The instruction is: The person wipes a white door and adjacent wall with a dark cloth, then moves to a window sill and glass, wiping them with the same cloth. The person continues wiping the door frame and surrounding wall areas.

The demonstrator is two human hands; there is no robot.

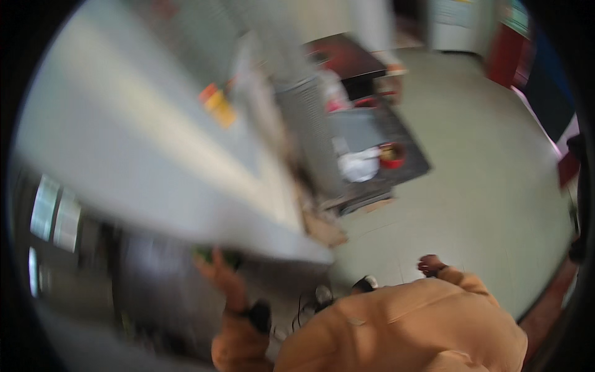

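My left hand point(224, 275) is raised at the lower edge of a large pale panel point(153, 153), its fingers spread. Something green point(201, 254) shows around those fingers; blur hides what it is and whether I grip it. Low on the right, my right hand point(430, 264) hangs over the pale floor point(460, 204) with its fingers curled and nothing visible in it. Both arms wear tan sleeves with dark cuffs.
Beyond the panel stands a dark table point(411, 162) bearing a grey perforated casing point(309, 125), a white bundle point(360, 163) and a red roll of tape point(392, 155). Cables point(301, 310) lie by my shoe point(366, 283). A black-and-red box point(346, 56) sits farther back.
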